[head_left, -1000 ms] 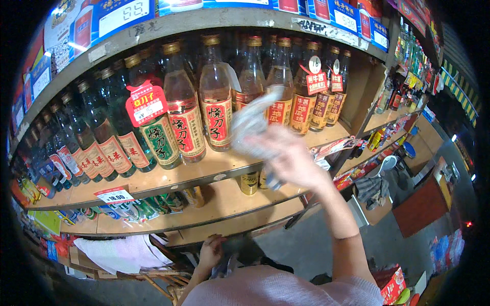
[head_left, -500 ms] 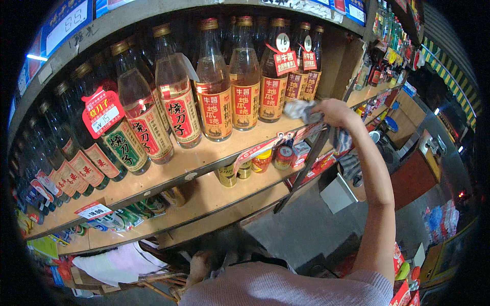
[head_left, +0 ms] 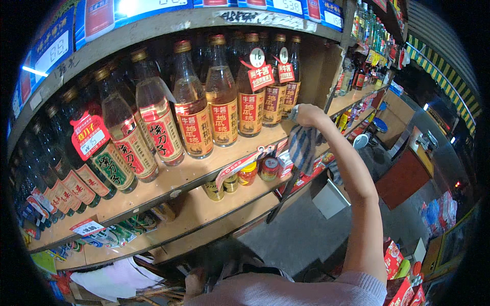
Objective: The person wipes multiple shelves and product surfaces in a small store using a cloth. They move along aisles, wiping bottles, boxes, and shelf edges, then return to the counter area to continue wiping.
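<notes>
My right hand [head_left: 309, 116] is closed on a blue-and-grey striped cloth [head_left: 302, 150], which hangs down over the shelf's front edge. The hand is at the right end of the bottle row, beside the rearmost orange-labelled bottle [head_left: 291, 97]; I cannot tell whether they touch. More clear glass bottles with orange labels [head_left: 222, 120] stand upright to its left on the wooden shelf [head_left: 204, 162]. Two have round white tags and red cards at their necks. Low in the picture, what shows of my left hand [head_left: 194, 281] is dim, and its fingers cannot be made out.
Red- and green-labelled bottles [head_left: 159, 130] continue leftward, one with a red price card [head_left: 89, 135]. Below are gold cans [head_left: 214, 191] and a red jar [head_left: 248, 174]. A shelf post [head_left: 284, 196] and a white box [head_left: 331, 199] are below my right arm. A white cloth [head_left: 115, 278] lies lower left.
My right hand has moved left in the picture, and the cloth now hangs lower beneath it. The view has shifted, showing more of the upper shelf's price strip.
</notes>
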{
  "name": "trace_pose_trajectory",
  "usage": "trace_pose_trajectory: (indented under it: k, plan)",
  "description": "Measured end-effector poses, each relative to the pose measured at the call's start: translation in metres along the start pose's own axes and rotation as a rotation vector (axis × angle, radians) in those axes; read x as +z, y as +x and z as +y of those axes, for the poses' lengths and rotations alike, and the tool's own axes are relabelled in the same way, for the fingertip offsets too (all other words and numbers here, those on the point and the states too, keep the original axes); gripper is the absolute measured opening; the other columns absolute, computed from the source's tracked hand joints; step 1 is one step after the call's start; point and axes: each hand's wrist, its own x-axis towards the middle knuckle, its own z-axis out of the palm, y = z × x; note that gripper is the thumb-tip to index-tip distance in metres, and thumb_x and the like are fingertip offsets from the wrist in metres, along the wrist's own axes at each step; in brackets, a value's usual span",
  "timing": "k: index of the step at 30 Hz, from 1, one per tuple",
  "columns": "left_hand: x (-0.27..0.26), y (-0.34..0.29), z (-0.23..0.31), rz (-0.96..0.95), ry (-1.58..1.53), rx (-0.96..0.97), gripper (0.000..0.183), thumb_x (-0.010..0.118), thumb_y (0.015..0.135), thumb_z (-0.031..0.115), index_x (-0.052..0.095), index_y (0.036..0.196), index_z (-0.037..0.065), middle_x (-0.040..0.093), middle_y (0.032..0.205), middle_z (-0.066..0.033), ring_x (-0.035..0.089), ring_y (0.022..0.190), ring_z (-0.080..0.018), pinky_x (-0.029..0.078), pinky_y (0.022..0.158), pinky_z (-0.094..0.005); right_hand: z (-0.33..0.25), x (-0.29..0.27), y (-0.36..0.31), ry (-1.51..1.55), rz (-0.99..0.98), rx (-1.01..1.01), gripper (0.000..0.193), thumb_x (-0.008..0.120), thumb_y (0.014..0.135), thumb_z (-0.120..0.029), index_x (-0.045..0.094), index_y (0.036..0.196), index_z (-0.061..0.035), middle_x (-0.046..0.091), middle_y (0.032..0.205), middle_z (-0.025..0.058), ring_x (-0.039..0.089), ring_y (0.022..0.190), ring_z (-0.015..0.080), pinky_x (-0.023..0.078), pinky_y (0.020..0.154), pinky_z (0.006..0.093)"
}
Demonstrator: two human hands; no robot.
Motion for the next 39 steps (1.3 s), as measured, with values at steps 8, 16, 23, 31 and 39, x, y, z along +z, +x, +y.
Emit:
trace_pose_trajectory:
  k: [8,16,23,31,39]
  plan:
    - [0.007,-0.008,0.010,-0.095,0.057,-0.011,0.021,0.056,0.076,0.011,0.062,0.094,0.001,0.062,0.087,-0.0210,0.061,0.078,-0.0388,0.049,0.063,-0.0459,0.002,0.007,0.002,-0.265,0.065,-0.133,0.028,0.050,0.083,-0.021,0.066,0.098,-0.0041,0.065,0.104,0.0201,0.063,0.097,0.0360,0.051,0.083,0.0438]
    - [-0.003,-0.026,0.033,0.136,0.040,0.026,0.029,0.053,0.076,0.005,0.065,0.102,0.008,0.064,0.090,-0.0138,0.062,0.084,-0.0335,0.051,0.073,-0.0420,-0.117,-0.040,-0.078,-0.604,-0.133,-0.698,0.026,0.052,0.073,-0.011,0.068,0.092,-0.0042,0.066,0.083,0.0215,0.065,0.084,0.0350,0.052,0.073,0.0446]
    - [0.032,-0.056,0.021,0.258,-0.080,-0.153,0.032,0.053,0.075,0.006,0.066,0.103,0.010,0.065,0.093,-0.0104,0.062,0.087,-0.0305,0.051,0.073,-0.0408,-0.255,-0.052,-0.124,-0.624,-0.270,-1.297,0.019,0.057,0.071,-0.011,0.066,0.074,0.0049,0.064,0.077,0.0253,0.065,0.080,0.0390,0.051,0.072,0.0451]
    - [0.055,-0.125,0.014,0.375,-0.136,-0.328,0.030,0.052,0.076,0.006,0.066,0.102,0.011,0.064,0.097,-0.0114,0.062,0.087,-0.0318,0.051,0.075,-0.0420,-0.412,-0.013,-0.178,-0.012,-0.098,-1.592,0.017,0.050,0.072,0.002,0.062,0.084,0.0001,0.062,0.081,0.0246,0.062,0.084,0.0393,0.049,0.075,0.0454]
    - [0.019,-0.174,-0.041,0.416,-0.135,-0.375,0.032,0.053,0.076,0.007,0.067,0.103,0.012,0.066,0.098,-0.0114,0.063,0.087,-0.0312,0.051,0.072,-0.0415,-0.499,-0.044,-0.190,-0.178,-0.187,-1.503,0.024,0.069,0.074,-0.008,0.069,0.098,-0.0016,0.068,0.087,0.0208,0.067,0.082,0.0235,0.051,0.070,0.0333]
